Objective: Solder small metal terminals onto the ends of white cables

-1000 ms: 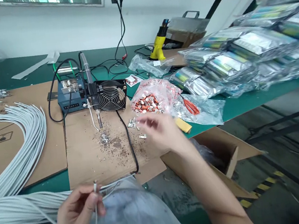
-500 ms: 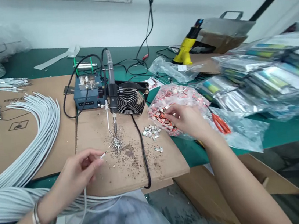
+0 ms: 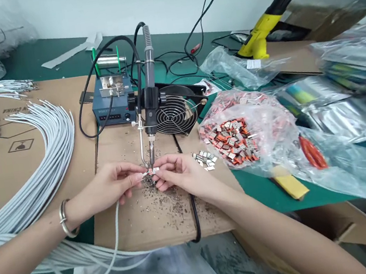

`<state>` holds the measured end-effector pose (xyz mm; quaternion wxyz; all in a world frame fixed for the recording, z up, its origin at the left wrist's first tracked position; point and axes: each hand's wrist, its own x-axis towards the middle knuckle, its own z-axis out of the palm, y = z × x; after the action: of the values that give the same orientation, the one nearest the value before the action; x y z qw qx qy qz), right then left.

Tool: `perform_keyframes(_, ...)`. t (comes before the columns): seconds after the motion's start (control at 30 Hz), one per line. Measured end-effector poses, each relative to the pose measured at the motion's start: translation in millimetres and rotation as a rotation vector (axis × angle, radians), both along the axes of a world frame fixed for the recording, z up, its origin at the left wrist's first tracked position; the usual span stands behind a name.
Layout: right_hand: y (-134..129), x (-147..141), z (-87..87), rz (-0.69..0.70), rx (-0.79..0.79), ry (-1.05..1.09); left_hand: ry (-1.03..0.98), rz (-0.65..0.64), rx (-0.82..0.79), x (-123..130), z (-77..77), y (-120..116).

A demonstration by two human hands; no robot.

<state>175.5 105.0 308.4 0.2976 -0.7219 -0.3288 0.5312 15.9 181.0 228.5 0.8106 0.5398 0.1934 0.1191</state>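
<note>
Under the tip of the upright soldering iron (image 3: 150, 100) my two hands meet. My left hand (image 3: 119, 182) pinches the end of a white cable (image 3: 117, 228), which loops down from the fingers. A small orange and silver connector (image 3: 154, 171) is between the fingertips of my right hand (image 3: 178, 174), touching or very near the cable end. Whether the iron touches the two parts cannot be made out. Solder scraps lie on the cardboard (image 3: 124, 227) just below. An open plastic bag holds similar orange and silver connectors (image 3: 234, 141) to the right.
Behind stand a blue soldering station (image 3: 112, 106), a solder spool (image 3: 109, 61) and a black fan (image 3: 173, 115). White cable bundles (image 3: 64, 144) lie left. Small metal parts (image 3: 206, 160), red-handled pliers (image 3: 312, 151), a yellow heat gun (image 3: 260, 35) and silver packets (image 3: 329, 112) are right.
My right hand has moved left from the bag of connectors to the iron tip, now with a connector. My left hand has moved right and up with the cable end. The view has shifted.
</note>
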Motion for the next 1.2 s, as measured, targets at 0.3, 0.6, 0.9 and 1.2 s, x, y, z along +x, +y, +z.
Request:
perform_keyframes(0.3,-3,1,4.1,0.019,0.039,0.057,0.044,-0.027,0.03,0,1.3,2)
perform_keyframes(0.6,-3,-1,7.7,0.011,0.062,0.054,0.053,-0.019,0.05,3,8.7,2)
perform_keyframes(0.9,-3,0,7.3,-0.004,0.076,0.062,0.078,-0.014,0.021,2,14.7,3)
perform_keyframes(1.2,-4,1,9.4,-0.008,0.09,0.049,0.035,-0.01,-0.01,3,17.3,3)
